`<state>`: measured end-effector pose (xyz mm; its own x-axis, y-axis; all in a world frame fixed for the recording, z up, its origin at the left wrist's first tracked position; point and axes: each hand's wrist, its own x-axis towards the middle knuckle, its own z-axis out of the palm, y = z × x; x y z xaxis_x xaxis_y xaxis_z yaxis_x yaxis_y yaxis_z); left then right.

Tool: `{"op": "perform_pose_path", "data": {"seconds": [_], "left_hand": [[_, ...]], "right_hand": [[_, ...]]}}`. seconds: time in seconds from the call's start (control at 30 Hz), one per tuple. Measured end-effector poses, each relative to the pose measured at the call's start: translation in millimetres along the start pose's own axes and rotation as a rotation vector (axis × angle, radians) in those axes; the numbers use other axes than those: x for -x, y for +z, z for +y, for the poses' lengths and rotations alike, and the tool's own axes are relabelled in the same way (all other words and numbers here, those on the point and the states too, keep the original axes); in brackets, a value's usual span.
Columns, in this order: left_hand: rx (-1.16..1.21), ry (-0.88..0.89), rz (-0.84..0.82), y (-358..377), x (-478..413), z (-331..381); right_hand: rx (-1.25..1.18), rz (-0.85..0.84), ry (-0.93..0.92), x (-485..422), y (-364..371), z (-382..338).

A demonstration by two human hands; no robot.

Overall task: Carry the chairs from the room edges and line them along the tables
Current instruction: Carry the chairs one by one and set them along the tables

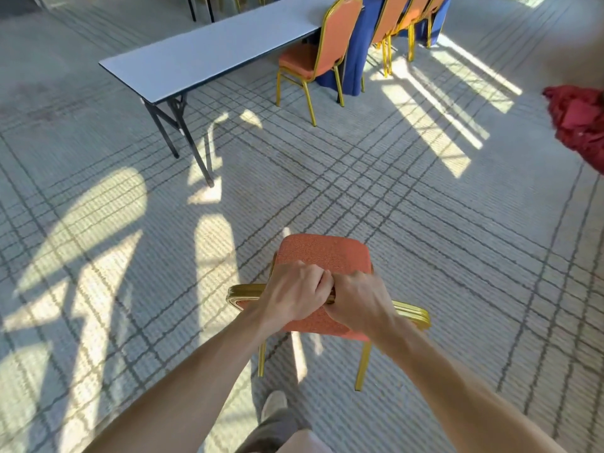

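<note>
Left hand (294, 291), right hand (358, 304): chair rim (243, 291)

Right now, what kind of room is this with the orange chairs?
Probably a banquet or meeting hall being set up: a long white folding table with black legs, orange padded chairs with gold metal frames lined along a blue-draped table, and wide grey patterned carpet.

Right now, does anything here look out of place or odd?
A crumpled red cloth lies heaped on the carpet at the right edge, far from the white table. Otherwise nothing: left hand and right hand grip the chair by its backrest.
</note>
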<state>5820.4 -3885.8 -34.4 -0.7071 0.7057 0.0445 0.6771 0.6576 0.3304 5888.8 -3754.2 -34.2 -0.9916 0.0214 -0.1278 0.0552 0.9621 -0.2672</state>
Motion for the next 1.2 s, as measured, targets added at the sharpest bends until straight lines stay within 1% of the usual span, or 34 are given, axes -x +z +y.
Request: {"op": "perform_pose_path", "data": {"seconds": [0.07,0.13,0.2,0.37,0.43,0.5,0.57,0.63,0.7,0.77,0.87,0.93,1.0,1.1,1.2], "left_hand": [[0.041,-0.010,-0.023,11,-11,0],[0.080,-0.046,-0.005,21,-24,-3],[0.099,-0.036,0.018,26,-51,-9],[0.152,-0.023,0.092,7,-125,-35],[0.121,-0.016,0.097,1,-166,-47],[0.049,0.013,0.076,-6,-207,-61],[0.123,0.010,0.069,-12,-240,-74],[0.223,-0.016,0.055,-21,-276,-87],[0.192,-0.005,0.036,-29,-304,-94],[0.113,0.020,0.033,-31,-329,-99],[0.028,0.038,0.064,-31,-351,-97],[0.015,0.010,0.085,-31,-369,-100],[-0.054,0.010,0.113,-30,-391,-106],[0.015,-0.021,0.162,-30,-429,-121],[0.008,0.001,0.168,-33,-469,-132]], "right_hand": [[-0.002,0.004,-0.004,-9,1,12],[0.000,0.002,-0.015,-19,-1,23],[-0.006,-0.004,-0.029,-42,-5,40],[-0.032,0.021,-0.071,-112,-31,68],[-0.014,0.067,-0.052,-147,-48,81],[0.030,0.063,-0.013,-183,-65,92],[0.033,0.047,0.034,-213,-80,97],[0.003,0.070,0.087,-245,-92,105],[0.000,0.101,0.107,-270,-102,113],[0.003,0.085,0.106,-293,-110,125],[-0.021,0.041,0.097,-311,-119,139],[-0.043,0.038,0.087,-330,-124,150],[-0.063,0.045,0.080,-352,-128,160],[-0.057,0.041,0.058,-390,-134,178],[-0.058,0.015,0.038,-425,-144,195]]}}
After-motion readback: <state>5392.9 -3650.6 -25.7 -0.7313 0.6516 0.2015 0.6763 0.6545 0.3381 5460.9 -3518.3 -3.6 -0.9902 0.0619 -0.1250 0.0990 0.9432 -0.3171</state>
